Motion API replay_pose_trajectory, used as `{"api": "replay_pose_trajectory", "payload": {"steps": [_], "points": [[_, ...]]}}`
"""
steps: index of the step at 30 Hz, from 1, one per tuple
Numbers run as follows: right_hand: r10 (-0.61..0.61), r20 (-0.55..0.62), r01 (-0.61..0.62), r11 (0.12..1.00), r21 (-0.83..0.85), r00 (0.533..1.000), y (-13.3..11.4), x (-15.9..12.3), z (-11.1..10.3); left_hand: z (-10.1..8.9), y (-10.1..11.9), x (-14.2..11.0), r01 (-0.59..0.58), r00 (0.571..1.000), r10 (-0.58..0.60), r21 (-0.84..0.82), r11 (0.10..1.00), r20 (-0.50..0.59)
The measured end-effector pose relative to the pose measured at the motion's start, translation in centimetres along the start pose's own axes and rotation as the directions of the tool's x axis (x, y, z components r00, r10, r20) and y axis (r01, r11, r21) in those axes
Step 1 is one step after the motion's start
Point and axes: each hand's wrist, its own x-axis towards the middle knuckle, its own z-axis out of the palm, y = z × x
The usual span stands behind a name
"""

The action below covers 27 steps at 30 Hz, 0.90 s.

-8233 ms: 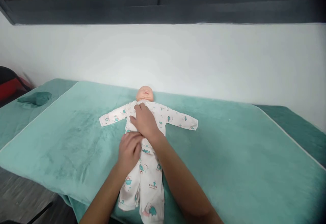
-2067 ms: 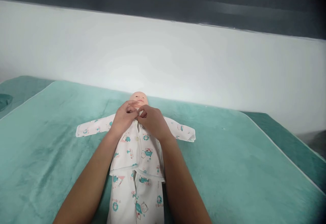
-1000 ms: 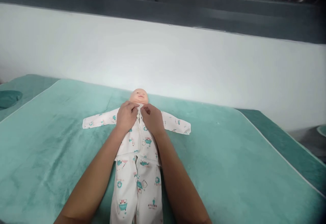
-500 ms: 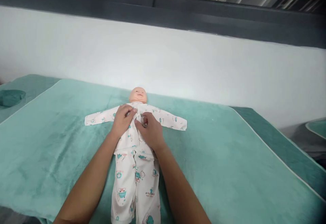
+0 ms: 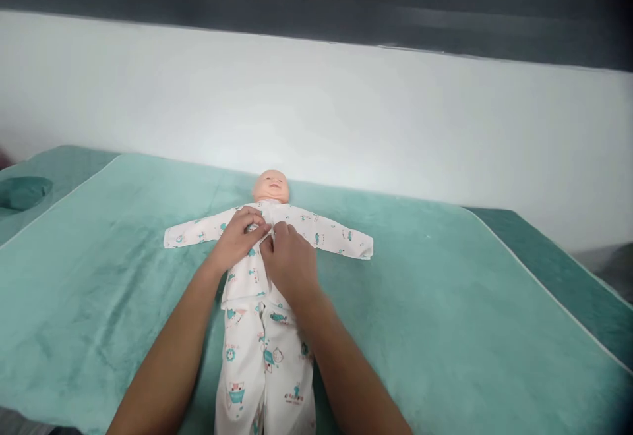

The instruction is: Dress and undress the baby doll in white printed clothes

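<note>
A baby doll lies on its back, dressed in a white printed top with both sleeves spread out sideways. White printed pants cover its legs, their waist close under the top's hem. On the chest, my left hand has its fingers curled and pinched at the top's front opening. Right beside it, my right hand is closed, thumb and fingers pinching the same front edge. The fingers hide whatever fastener is between them.
Beneath the doll spreads a green plush cover with pale piping. A white wall rises behind it, below a dark window frame. At the far left is a round green recess or pad.
My right hand's fingers have closed in and moved slightly up, nearer the left hand at the chest. The view has tilted down a little.
</note>
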Motion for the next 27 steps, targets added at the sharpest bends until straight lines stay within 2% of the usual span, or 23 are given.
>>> {"api": "replay_pose_trajectory", "payload": {"steps": [2,4,7,9,14,17,22,27], "points": [[0.018,0.01,-0.019,0.992,0.128,1.0,0.6,0.2,-0.1,0.0,0.0,0.0,0.009,1.0,-0.009,0.014,1.0,0.014],[0.053,0.057,-0.07,0.922,0.38,0.997,1.4,0.6,-0.2,-0.1,0.0,0.0,0.008,1.0,-0.008,0.006,1.0,0.012],[0.099,0.155,-0.182,0.64,0.747,0.983,2.6,1.2,-0.1,0.0,0.1,-0.1,-0.032,0.999,0.032,-0.045,0.998,-0.008],[0.113,0.189,-0.22,0.484,0.847,0.975,3.0,1.4,0.3,0.2,0.3,-0.2,-0.064,0.998,0.062,-0.089,0.994,-0.024],[0.131,0.182,-0.215,0.309,0.927,0.974,3.4,1.2,1.1,0.8,0.8,-0.3,-0.137,0.989,0.134,-0.051,0.989,-0.062],[0.122,0.189,-0.217,0.29,0.932,0.974,3.6,0.9,1.2,0.9,0.9,-0.3,-0.162,0.985,0.162,0.008,0.987,-0.058],[0.1,0.16,-0.185,0.36,0.914,0.982,3.5,0.5,1.0,0.8,0.9,-0.2,-0.173,0.984,0.173,0.007,0.985,-0.046],[0.1,0.138,-0.166,0.384,0.908,0.985,3.3,0.5,1.1,1.0,0.5,-0.2,-0.206,0.977,0.209,0.059,0.977,-0.047]]}}
